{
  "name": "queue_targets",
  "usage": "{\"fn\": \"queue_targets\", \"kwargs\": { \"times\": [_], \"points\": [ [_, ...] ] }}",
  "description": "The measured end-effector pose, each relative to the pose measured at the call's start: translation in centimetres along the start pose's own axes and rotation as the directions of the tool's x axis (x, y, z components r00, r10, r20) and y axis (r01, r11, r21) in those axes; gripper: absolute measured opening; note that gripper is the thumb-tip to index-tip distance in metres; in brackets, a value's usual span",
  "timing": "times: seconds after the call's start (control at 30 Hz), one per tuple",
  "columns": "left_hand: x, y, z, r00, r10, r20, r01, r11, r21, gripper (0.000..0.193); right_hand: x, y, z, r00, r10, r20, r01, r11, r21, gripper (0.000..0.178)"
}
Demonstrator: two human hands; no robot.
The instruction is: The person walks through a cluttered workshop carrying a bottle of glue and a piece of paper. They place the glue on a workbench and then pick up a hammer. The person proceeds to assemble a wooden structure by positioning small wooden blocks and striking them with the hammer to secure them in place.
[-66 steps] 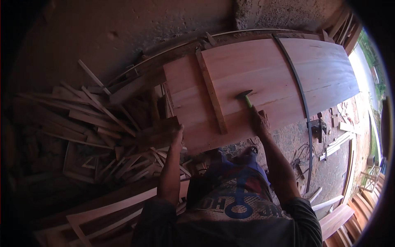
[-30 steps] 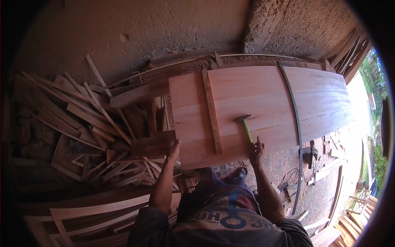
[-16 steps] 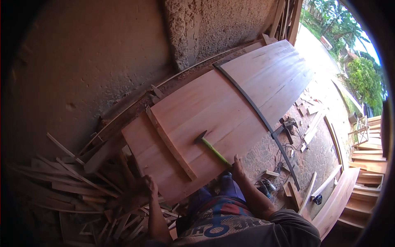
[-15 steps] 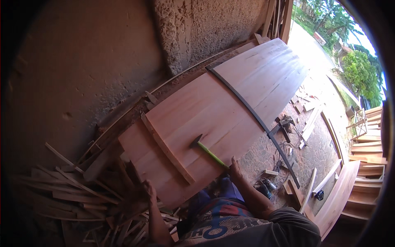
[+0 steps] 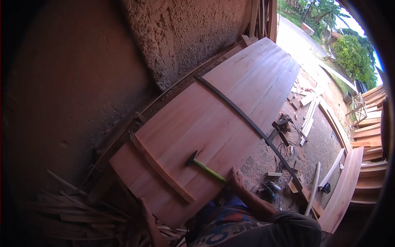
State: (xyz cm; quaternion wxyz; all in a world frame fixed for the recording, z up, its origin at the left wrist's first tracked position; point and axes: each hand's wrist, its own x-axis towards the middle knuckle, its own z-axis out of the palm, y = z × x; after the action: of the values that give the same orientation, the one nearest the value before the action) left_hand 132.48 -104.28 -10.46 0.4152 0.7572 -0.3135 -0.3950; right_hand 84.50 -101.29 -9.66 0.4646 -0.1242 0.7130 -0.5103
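A long reddish wooden panel (image 5: 173, 123) stretches from in front of me toward the far right. My left hand (image 5: 145, 210) is at its near-left end, closed around the edge; most of the fingers are hidden. At the near-right edge, my right hand (image 5: 235, 178) is closed at the butt of a hammer (image 5: 208, 170). The hammer has a yellow-green handle and dark head, and reaches over the panel's surface. A narrow wooden batten (image 5: 160, 168) crosses the panel near this end. Farther along, a dark metal bar clamp (image 5: 234, 108) spans the panel and sticks out past its right side.
Scrap strips (image 5: 78, 210) are heaped at lower left, beside a rough wall (image 5: 185, 41). On the floor to the right are a power tool (image 5: 269, 190), cords and loose offcuts (image 5: 307, 119). Another curved panel (image 5: 342, 189) leans by stacked boards (image 5: 370, 142).
My view has shifted, so the panel and clamp sit farther left. The panel's near end and both hands appear lower. The hammer's head has swung slightly left and down, with its handle still at my right hand.
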Motion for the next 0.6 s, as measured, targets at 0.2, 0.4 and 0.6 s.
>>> {"fn": "queue_targets", "kwargs": {
  "times": [0.2, 0.4, 0.6],
  "points": [
    [-1.8, 3.4, 0.3, 0.99, -0.134, -0.047, 0.126, 0.982, -0.142, 0.073, 1.3, 3.1, -4.1, 0.906, -0.065, 0.419, 0.159, 0.968, -0.194, 0.039],
    [-2.3, 4.2, 0.2, 0.978, -0.206, 0.019, 0.206, 0.962, -0.181, 0.079, 1.2, 12.4, -2.6, 0.694, -0.471, 0.545, 0.7, 0.263, -0.663, 0.055],
    [-1.5, 2.7, -0.1, 0.95, -0.311, 0.018, 0.309, 0.932, -0.19, 0.086, 3.3, 15.3, -1.0, 0.864, -0.242, 0.441, 0.491, 0.596, -0.635, 0.059]
  ]
}}
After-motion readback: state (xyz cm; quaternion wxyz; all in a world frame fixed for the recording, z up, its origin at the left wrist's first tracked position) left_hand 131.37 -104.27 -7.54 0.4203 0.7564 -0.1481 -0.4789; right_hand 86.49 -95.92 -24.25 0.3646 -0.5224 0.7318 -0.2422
